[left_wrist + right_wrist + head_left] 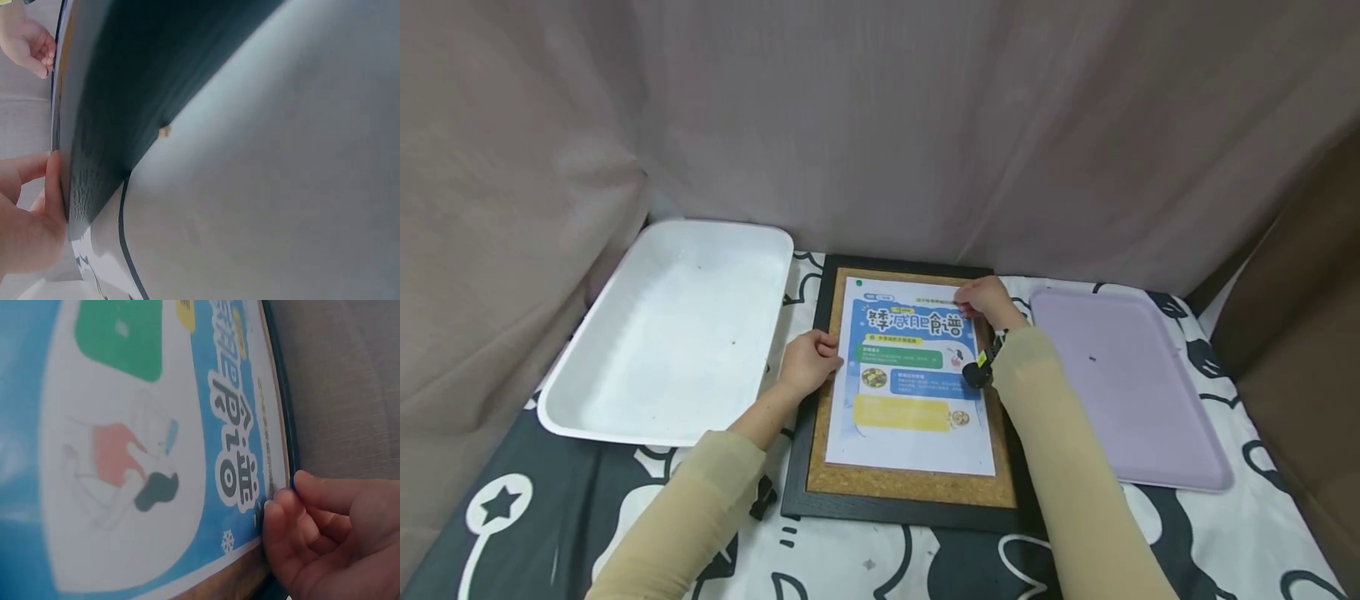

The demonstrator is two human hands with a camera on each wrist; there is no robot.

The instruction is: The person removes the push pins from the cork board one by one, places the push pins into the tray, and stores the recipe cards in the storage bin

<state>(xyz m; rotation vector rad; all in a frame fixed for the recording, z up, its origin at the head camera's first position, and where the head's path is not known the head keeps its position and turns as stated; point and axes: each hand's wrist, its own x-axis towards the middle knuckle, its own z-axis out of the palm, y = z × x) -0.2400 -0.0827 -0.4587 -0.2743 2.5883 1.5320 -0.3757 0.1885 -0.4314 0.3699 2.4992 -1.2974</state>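
Note:
A printed poster lies on a cork board with a black frame. What looks like a green pushpin sits at the poster's top left corner. My right hand is at the top right corner, its thumb and finger pinching a small blue pushpin, mostly hidden by the fingertips. My left hand rests at the poster's left edge, fingers fairly straight against the paper and cork. In the left wrist view the left hand appears beside the frame's side.
A deep white tray stands left of the board, with a few tiny specks in it. To the right lies a shallow lilac tray with a small dark speck. A patterned cloth covers the table, and a grey curtain hangs behind.

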